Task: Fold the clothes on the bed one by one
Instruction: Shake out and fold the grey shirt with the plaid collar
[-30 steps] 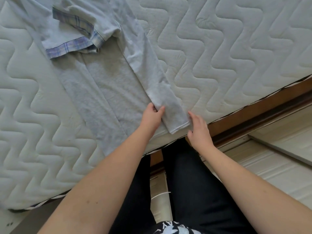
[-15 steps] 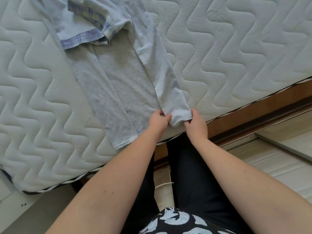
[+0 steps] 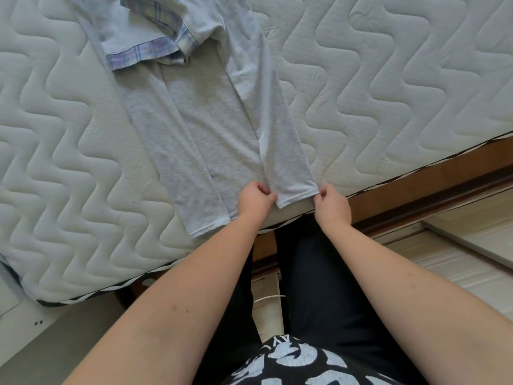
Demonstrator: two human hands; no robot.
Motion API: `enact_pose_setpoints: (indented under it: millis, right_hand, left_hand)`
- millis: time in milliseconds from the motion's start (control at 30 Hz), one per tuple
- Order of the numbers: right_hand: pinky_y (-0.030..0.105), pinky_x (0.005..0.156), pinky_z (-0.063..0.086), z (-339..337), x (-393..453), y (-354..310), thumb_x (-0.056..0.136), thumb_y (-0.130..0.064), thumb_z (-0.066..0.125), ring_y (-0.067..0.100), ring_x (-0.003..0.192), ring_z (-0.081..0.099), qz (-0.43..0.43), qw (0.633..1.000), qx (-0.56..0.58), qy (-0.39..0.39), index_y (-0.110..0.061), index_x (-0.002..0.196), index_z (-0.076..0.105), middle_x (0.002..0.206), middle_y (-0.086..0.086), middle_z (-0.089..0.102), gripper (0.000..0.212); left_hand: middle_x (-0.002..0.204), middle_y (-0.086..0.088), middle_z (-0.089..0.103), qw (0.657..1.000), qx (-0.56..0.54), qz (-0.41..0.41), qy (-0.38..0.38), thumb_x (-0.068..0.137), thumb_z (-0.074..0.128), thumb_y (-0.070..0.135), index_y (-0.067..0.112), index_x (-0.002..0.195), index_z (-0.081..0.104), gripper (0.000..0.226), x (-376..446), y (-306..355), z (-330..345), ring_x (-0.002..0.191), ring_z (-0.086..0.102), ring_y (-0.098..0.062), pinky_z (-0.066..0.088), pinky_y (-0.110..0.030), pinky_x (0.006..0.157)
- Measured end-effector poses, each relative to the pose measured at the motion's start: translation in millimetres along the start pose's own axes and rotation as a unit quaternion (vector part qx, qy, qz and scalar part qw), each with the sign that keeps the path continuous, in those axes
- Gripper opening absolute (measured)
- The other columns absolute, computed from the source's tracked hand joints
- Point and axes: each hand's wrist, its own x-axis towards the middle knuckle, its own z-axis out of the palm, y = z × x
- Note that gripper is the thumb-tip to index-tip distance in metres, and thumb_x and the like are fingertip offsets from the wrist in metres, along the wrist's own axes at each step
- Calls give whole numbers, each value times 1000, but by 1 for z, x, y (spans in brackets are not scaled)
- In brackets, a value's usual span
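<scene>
A light grey garment (image 3: pixel 200 134) lies flat on the quilted white mattress (image 3: pixel 388 87), its long panels running toward me. A paler sleeve (image 3: pixel 280 151) is folded over its right side and ends near the mattress edge. My left hand (image 3: pixel 255 201) pinches the cuff's left corner. My right hand (image 3: pixel 331 204) pinches the cuff's right corner. A plaid-trimmed piece (image 3: pixel 144 48) of clothing lies bunched at the garment's far end.
The mattress edge and brown wooden bed frame (image 3: pixel 433 168) run diagonally right of my hands. My dark-trousered legs stand against the frame. Pale floor (image 3: pixel 458 259) lies to the right, and a grey floor area shows at lower left.
My hands went from resting beside the sleeve end to pinching its two cuff corners, and the cuff is now drawn flat and straight near the mattress edge.
</scene>
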Motion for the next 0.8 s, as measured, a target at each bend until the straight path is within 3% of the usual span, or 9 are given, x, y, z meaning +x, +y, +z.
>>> enact_pose_setpoints:
  millis: [100, 167, 233, 367, 500, 600, 700, 800]
  right_hand:
    - [30, 59, 35, -4, -2, -1, 92, -39, 58, 18, 77, 54, -39, 999, -4, 13, -23, 104, 51, 92, -6, 61, 21]
    - [30, 58, 35, -8, -2, -6, 90, -38, 60, 15, 75, 53, -78, 997, -18, 14, -25, 106, 50, 92, -10, 57, 24]
    - [29, 50, 29, -9, 2, -13, 92, -33, 57, 13, 65, 50, -98, 994, -41, 8, -25, 98, 48, 82, -8, 56, 13]
    - [28, 46, 25, -13, 7, -19, 92, -21, 51, 10, 58, 44, -68, 996, -61, 5, -23, 88, 47, 70, -4, 51, 7]
    - [31, 50, 32, -16, 4, -18, 94, -20, 49, 17, 63, 49, -74, 992, -101, -24, -20, 94, 48, 77, 0, 56, 1]
    - [34, 60, 41, -20, 6, -21, 92, -22, 54, 22, 75, 55, -83, 990, -100, -58, -20, 101, 49, 85, -1, 56, 11]
    - [34, 72, 43, -21, 9, -23, 91, -18, 53, 20, 88, 55, -77, 994, -20, -73, -20, 110, 53, 100, -2, 56, 19]
    - [31, 75, 41, -24, 14, -29, 97, -22, 43, 15, 94, 54, -41, 988, 133, -65, -21, 116, 56, 108, -4, 58, 23]
  left_hand:
    - [77, 13, 57, 998, -24, 43, 24, 88, 69, 40, 23, 93, 56, 22, 2, 11, -6, 69, 54, 0, 38, -20, 58]
    - [80, 15, 57, 996, -59, 54, 36, 90, 67, 39, 20, 103, 58, 24, 5, 21, -9, 71, 53, 3, 39, -17, 62]
    - [82, 13, 58, 996, -74, 45, 37, 91, 65, 33, 19, 100, 59, 18, 11, 31, -11, 73, 55, -2, 43, -20, 67]
    - [79, 6, 58, 998, -28, 20, 53, 93, 60, 24, 17, 91, 57, 8, 15, 39, -17, 75, 57, -15, 39, -26, 61]
    - [80, 7, 58, 999, 7, 32, 40, 93, 62, 29, 18, 94, 58, 11, 12, 33, -23, 79, 58, -15, 41, -28, 68]
    - [80, 11, 59, 992, -53, 80, 87, 92, 62, 31, 15, 102, 61, 19, 22, 48, -35, 77, 58, -10, 45, -25, 72]
    - [99, -3, 67, 980, -132, 81, 125, 94, 61, 29, 7, 118, 60, 33, 47, 82, -55, 91, 63, -19, 49, -29, 87]
    - [113, -10, 68, 972, -216, 28, 87, 93, 65, 32, 3, 118, 62, 39, 77, 119, -72, 105, 64, -26, 51, -38, 96]
